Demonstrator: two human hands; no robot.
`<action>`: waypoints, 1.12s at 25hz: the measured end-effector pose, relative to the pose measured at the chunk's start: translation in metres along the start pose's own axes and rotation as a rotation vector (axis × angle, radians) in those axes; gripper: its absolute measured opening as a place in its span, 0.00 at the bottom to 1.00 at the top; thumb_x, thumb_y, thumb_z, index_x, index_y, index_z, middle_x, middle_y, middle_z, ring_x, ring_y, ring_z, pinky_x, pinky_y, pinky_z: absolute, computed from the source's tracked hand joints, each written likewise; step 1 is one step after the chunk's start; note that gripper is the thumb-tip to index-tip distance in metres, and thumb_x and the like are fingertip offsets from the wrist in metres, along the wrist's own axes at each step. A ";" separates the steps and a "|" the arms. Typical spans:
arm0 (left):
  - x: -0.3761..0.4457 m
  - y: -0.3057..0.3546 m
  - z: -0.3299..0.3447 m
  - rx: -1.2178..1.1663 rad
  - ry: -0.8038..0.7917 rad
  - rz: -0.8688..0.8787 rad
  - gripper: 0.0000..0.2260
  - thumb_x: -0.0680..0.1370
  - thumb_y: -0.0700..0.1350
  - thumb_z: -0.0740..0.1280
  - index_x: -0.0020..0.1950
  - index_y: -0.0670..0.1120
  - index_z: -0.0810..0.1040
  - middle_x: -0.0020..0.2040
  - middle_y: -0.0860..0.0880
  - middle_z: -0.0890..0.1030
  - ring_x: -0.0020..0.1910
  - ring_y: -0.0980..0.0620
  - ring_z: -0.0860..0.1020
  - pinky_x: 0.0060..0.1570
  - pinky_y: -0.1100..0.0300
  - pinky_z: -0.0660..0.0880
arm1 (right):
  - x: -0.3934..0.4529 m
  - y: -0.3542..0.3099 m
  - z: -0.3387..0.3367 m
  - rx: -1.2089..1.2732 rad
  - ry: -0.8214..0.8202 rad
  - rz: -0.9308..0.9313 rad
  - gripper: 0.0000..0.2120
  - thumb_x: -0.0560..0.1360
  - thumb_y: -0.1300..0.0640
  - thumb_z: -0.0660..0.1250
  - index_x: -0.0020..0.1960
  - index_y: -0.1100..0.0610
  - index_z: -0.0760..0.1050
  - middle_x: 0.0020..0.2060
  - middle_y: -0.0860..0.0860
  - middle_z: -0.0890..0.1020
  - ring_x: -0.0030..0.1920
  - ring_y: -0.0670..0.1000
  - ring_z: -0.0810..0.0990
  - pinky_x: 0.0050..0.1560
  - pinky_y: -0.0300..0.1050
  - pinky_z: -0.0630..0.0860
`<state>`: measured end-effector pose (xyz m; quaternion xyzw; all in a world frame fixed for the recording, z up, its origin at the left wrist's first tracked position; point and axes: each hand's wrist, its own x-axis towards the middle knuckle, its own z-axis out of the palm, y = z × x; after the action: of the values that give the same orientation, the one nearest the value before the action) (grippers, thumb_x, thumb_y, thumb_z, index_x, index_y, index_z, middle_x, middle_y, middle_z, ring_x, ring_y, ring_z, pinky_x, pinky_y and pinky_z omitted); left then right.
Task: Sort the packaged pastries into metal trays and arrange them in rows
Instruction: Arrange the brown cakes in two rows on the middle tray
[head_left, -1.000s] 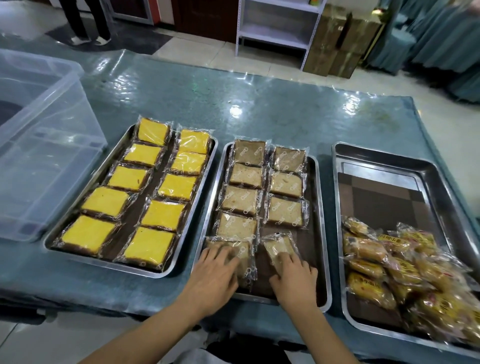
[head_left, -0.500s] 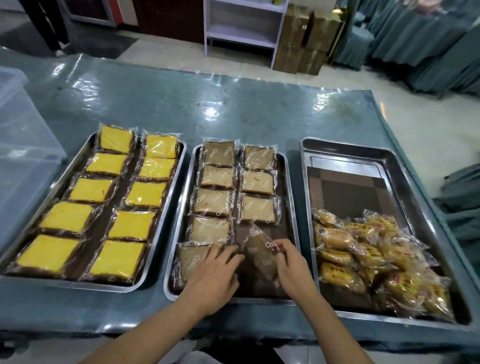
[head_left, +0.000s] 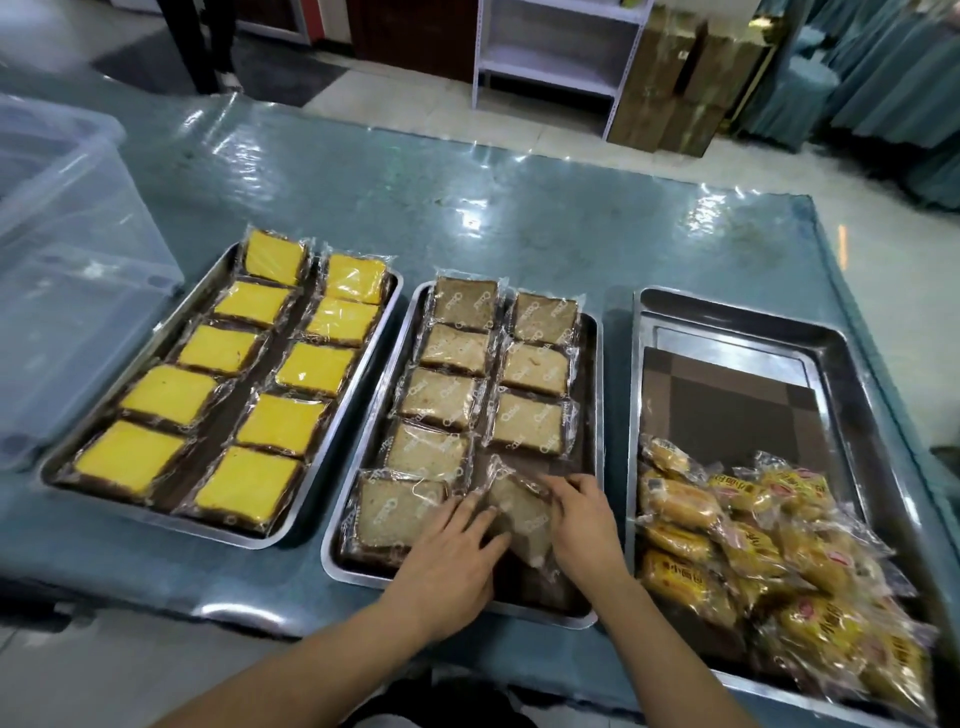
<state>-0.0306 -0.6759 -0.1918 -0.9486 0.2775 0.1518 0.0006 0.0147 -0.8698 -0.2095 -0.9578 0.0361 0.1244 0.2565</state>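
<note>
We see the right hand (head_left: 582, 525) pinching the far edge of a clear-wrapped pale brown cake slice (head_left: 522, 512), which sits skewed in the near right slot of the middle metal tray (head_left: 592, 358). The left hand (head_left: 457, 551) lies flat with straight fingers, pressing the packet's left side and touching the neighbouring near-left slice (head_left: 395, 512). The row is not yet squared. Risk, in our judgement: the slick wrapper could slide under the flat fingers and stay crooked, or the push could nudge the near-left slice out of line. To the left, a tray of yellow cake slices (head_left: 234, 374) stands in two rows. To the right, loose yellow bun packets (head_left: 727, 525) are heaped in a third tray (head_left: 852, 374). All rest on the teal plastic-covered table (head_left: 519, 197).
</note>
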 end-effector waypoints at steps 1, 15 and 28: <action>0.003 0.002 0.001 0.021 0.013 -0.004 0.24 0.75 0.52 0.61 0.70 0.48 0.72 0.73 0.41 0.72 0.76 0.36 0.62 0.77 0.42 0.53 | 0.002 -0.001 0.001 -0.060 0.009 -0.027 0.19 0.83 0.58 0.59 0.73 0.51 0.73 0.64 0.52 0.73 0.63 0.55 0.74 0.66 0.53 0.72; 0.024 0.016 -0.003 0.002 -0.049 -0.158 0.28 0.84 0.56 0.50 0.83 0.50 0.49 0.81 0.41 0.54 0.80 0.37 0.45 0.77 0.41 0.38 | -0.030 0.023 0.025 -0.412 0.163 -0.312 0.19 0.69 0.54 0.75 0.60 0.50 0.80 0.55 0.46 0.83 0.58 0.50 0.81 0.70 0.55 0.63; 0.020 -0.004 -0.002 -0.120 0.043 -0.169 0.27 0.82 0.53 0.54 0.81 0.52 0.54 0.81 0.45 0.57 0.80 0.40 0.49 0.79 0.45 0.42 | -0.018 0.014 0.025 -0.433 0.223 -0.282 0.18 0.69 0.54 0.75 0.58 0.52 0.81 0.54 0.48 0.83 0.58 0.52 0.81 0.71 0.57 0.62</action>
<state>-0.0117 -0.6835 -0.1957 -0.9700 0.1868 0.1474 -0.0492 -0.0099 -0.8693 -0.2329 -0.9937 -0.0972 -0.0138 0.0550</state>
